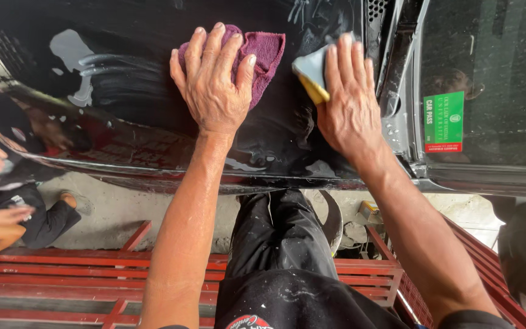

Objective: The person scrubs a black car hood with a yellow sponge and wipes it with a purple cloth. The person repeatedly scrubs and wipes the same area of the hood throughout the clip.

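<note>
Cloth (266,52) lies left of the sponge (312,73), both on the car panel (135,73)

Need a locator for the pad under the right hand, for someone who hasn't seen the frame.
Start at the glossy black car panel filling the top of the view, and find the two hands pressed flat on it. The right hand, nearer the windshield, covers a small sponge pad. Unlike the purple cloth under the left hand, it is grey-blue with a yellow edge and firm corners.
</note>
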